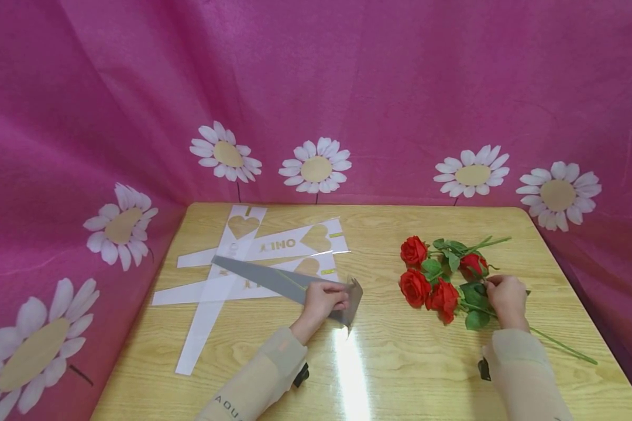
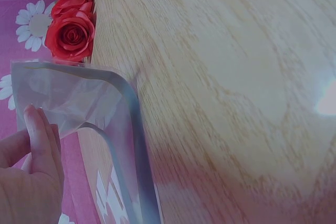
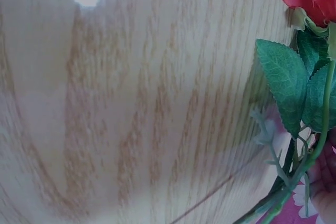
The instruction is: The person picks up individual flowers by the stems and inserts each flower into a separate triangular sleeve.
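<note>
Pink daisy-printed cloth [image 1: 390, 88] backs your bench [image 1: 400, 362]. Left of its middle, between nine and ten o'clock, slants the grey sleeve [image 1: 274, 283]; your left hand [image 1: 323, 301] pinches its wide end between fingers and thumb. Expect it light, slick and floppy, quick to crease; take one layer by the wide rim. At half past two lie the red roses [image 1: 414, 287], where your right hand [image 1: 507, 298] has its fingers pinching a stem [image 3: 327, 93]. Likely light, wiry below and soft in the petals: hold them under the leaves [image 3: 283, 82]. White sleeves [image 1: 289, 242] overlap toward ten o'clock, partly behind the grey one.
</note>
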